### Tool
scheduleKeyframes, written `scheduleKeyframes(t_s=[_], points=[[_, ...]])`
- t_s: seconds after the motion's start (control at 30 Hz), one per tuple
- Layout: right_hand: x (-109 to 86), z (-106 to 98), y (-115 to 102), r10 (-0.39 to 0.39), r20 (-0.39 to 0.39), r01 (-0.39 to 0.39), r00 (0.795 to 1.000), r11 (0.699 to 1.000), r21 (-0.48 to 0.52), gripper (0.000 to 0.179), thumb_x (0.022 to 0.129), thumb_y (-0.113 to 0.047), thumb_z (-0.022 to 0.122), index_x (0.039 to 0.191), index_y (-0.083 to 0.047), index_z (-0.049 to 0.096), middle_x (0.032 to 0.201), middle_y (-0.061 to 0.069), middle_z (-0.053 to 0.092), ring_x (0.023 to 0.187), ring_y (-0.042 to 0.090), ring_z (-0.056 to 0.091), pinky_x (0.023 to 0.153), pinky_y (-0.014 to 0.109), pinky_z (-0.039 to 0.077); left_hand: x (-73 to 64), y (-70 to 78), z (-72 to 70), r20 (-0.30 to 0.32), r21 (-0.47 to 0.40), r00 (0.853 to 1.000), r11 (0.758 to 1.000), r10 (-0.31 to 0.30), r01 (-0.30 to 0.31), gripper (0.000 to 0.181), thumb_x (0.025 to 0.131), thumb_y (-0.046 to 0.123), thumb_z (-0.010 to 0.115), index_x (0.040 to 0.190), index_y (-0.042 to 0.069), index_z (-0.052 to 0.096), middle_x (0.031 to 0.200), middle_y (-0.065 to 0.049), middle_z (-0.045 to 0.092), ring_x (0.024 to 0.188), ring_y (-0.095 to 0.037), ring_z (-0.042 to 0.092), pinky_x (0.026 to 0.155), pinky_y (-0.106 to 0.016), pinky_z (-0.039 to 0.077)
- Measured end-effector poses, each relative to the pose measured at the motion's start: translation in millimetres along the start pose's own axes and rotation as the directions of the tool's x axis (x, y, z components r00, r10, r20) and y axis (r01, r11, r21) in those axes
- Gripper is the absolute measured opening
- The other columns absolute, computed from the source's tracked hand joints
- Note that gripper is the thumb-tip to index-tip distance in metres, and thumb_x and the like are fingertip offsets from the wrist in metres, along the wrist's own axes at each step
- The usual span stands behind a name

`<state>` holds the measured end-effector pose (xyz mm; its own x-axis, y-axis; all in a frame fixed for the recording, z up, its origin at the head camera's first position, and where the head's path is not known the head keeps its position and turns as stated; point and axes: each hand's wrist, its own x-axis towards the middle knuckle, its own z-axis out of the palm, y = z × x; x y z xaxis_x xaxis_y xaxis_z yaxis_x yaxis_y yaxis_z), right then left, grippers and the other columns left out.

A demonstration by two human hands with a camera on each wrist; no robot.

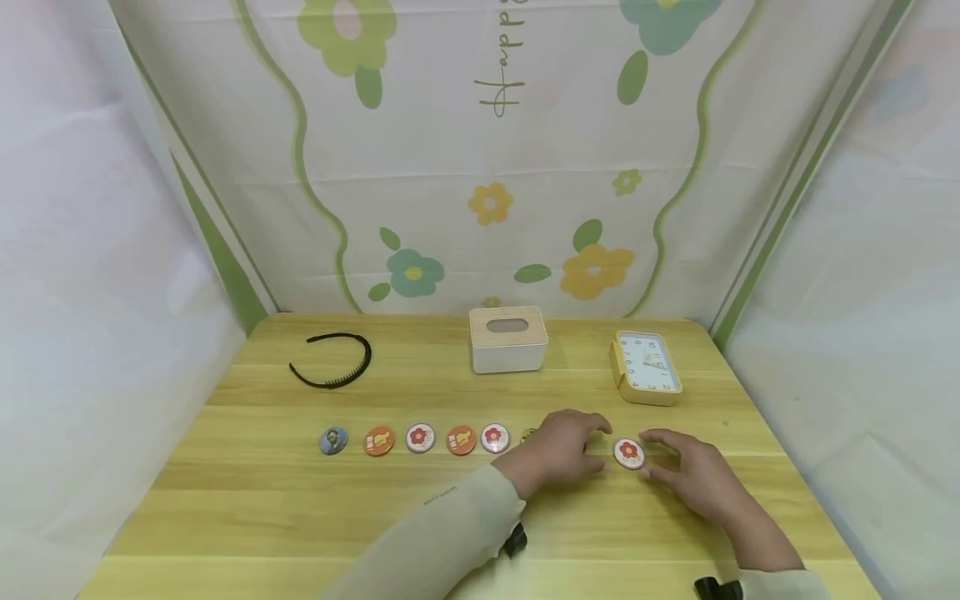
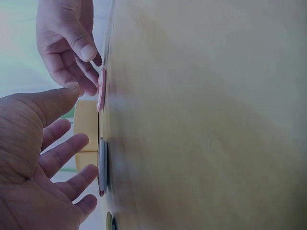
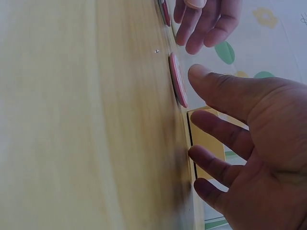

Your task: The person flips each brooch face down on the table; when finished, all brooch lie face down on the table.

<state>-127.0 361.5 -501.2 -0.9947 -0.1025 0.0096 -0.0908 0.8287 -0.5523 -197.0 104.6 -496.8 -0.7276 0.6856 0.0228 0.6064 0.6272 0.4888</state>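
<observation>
A round white badge with a red flower (image 1: 628,454) lies flat on the table between my two hands. My left hand (image 1: 558,450) hovers to its left, fingers spread and holding nothing. On the other side is my right hand (image 1: 697,475), its thumb close to the badge's edge; the right wrist view shows the fingers loosely spread beside the badge (image 3: 178,81). Whether the thumb touches it I cannot tell. Behind my left hand a dark yellowish badge (image 1: 528,434) is partly hidden. In the left wrist view another badge (image 2: 102,165) lies on edge-on view below my left fingers.
Leftward runs a row of badges: red-flower (image 1: 495,437), orange (image 1: 461,440), red-flower (image 1: 420,437), orange (image 1: 378,440) and blue (image 1: 333,440). Farther back are a black headband (image 1: 367,358), a tissue box (image 1: 508,354) and a yellow alarm clock (image 1: 648,367). Patterned cloth (image 1: 420,142) hangs behind.
</observation>
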Motion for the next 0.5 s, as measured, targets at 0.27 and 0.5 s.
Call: scheduleKeyframes(t_s=[0.27, 0.5], points=[[0.9, 2, 1, -0.003, -0.013, 0.002, 1.000, 1.000, -0.002, 0.051, 0.090, -0.029, 0.090, 0.137, -0.017, 0.074, 0.143, 0.016, 0.071, 0.140, 0.053, 0.057, 0.113, 0.075, 0.044, 7.7, -0.7, 3.1, 0.008, 0.024, 1.000, 0.999, 0.022, -0.022, 0.044, 0.097, 0.038, 0.083, 0.138, 0.028, 0.071, 0.135, 0.011, 0.075, 0.132, -0.011, 0.065, 0.120, -0.030, 0.045], [2.3, 4, 0, -0.019, -0.015, 0.019, 1.000, 1.000, -0.014, 0.045, 0.090, -0.028, 0.090, 0.133, -0.021, 0.076, 0.141, 0.012, 0.073, 0.140, 0.050, 0.059, 0.113, 0.074, 0.044, 12.8, -1.0, 5.6, 0.009, 0.057, 1.000, 0.998, 0.010, -0.011, 0.044, 0.094, 0.040, 0.087, 0.134, 0.029, 0.073, 0.132, 0.012, 0.076, 0.130, -0.010, 0.065, 0.120, -0.031, 0.044]])
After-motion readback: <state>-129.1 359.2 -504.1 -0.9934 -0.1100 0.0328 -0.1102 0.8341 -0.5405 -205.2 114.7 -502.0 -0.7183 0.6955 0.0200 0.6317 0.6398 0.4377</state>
